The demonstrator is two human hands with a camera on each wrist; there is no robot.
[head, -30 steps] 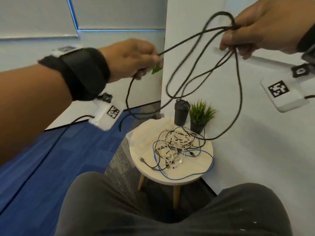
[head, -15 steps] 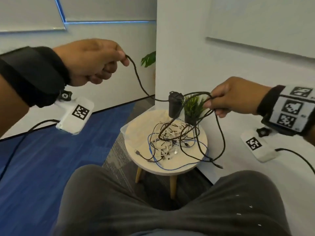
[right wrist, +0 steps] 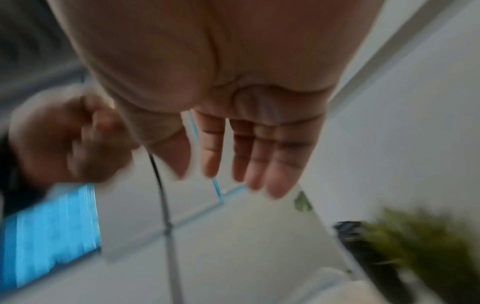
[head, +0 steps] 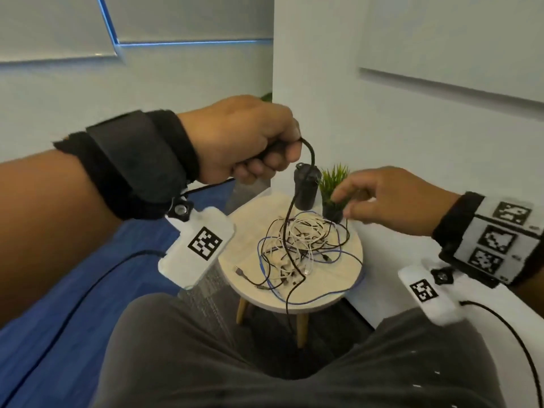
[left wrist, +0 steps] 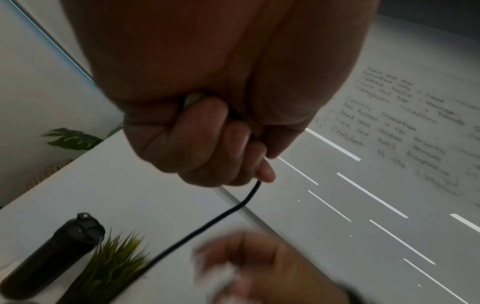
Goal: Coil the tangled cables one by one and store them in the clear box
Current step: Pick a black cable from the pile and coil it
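Observation:
A tangle of black, white and blue cables (head: 297,245) lies on a small round wooden table (head: 338,278). My left hand (head: 250,139) is raised above the table's back left and grips one end of a black cable (head: 290,213), which drops into the pile and trails off the front edge. In the left wrist view its fingers (left wrist: 223,144) curl round that black cable (left wrist: 213,222). My right hand (head: 382,198) hovers over the table's back right with straight fingers (right wrist: 249,156), holding nothing. The edge of the clear box (head: 247,201) shows behind the table, mostly hidden by my left hand.
A black bottle (head: 306,187) and a small potted green plant (head: 334,195) stand at the table's back edge, right beside my right hand. White walls close in behind and to the right. Blue carpet (head: 88,290) spreads to the left. My knees (head: 265,363) are below.
My right hand has let go of the black cable loops, which dropped onto the pile, and has opened. My left hand has moved right and lower, over the table, still holding the cable end.

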